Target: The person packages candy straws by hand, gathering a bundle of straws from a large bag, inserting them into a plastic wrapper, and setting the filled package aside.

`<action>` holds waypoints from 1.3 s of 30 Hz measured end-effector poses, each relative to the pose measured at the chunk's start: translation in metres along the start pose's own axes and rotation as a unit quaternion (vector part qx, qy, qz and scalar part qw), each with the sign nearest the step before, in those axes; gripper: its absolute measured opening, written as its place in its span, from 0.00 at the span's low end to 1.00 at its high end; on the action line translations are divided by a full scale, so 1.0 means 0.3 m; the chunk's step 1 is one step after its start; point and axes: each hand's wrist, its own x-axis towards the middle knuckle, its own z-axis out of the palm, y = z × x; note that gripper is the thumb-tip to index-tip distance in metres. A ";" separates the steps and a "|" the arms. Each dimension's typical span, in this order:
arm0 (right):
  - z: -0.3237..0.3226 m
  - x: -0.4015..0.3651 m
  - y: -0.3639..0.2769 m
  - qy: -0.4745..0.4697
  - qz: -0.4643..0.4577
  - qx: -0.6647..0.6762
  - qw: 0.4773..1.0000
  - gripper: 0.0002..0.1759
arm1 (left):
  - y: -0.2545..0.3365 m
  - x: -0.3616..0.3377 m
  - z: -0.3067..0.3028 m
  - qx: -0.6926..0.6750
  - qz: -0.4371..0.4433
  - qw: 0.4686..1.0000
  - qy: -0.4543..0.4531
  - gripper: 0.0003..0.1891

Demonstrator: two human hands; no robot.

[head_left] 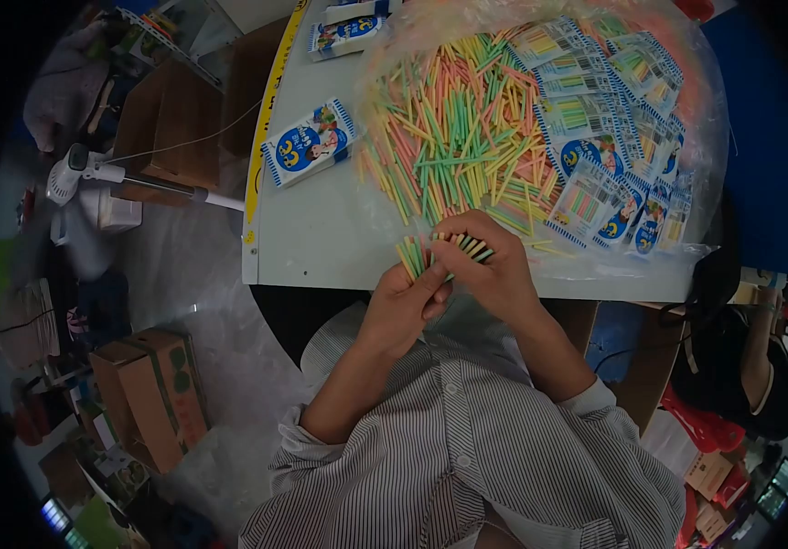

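Observation:
Just off the table's front edge, my left hand [398,309] is closed around a small bunch of coloured sticks [411,257]. My right hand [494,274] touches it and pinches more sticks [472,247], whose ends point up and right. Beyond my hands a large heap of pink, yellow and green sticks [453,128] lies on clear plastic. Printed blue-and-white packets [586,119] overlap on the right side of the heap. A blue-and-white packet [310,145] lies left of the heap.
More packets [346,35] lie at the table's back left. The white table [311,240] has a yellow strip along its left edge. Cardboard boxes [151,393] stand on the floor at left, near a white lamp-like device on an arm [69,174]. A person's arm [760,357] shows at right.

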 end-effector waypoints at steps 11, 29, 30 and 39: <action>-0.001 0.002 -0.013 -0.033 0.072 0.048 0.996 0.06 | -0.007 0.004 -0.016 0.013 -0.019 0.999 -0.034 0.08; -0.003 -0.005 0.004 -0.059 0.060 0.028 0.996 0.07 | -0.027 0.002 -0.047 -0.016 -0.021 0.997 -0.072 0.08; -0.004 -0.004 0.001 -0.061 0.082 0.045 0.994 0.07 | -0.022 0.002 -0.047 -0.021 -0.025 0.997 -0.075 0.09; 0.002 -0.003 -0.020 -0.060 0.120 0.115 0.984 0.06 | -0.007 -0.006 -0.053 -0.018 -0.064 0.994 -0.087 0.10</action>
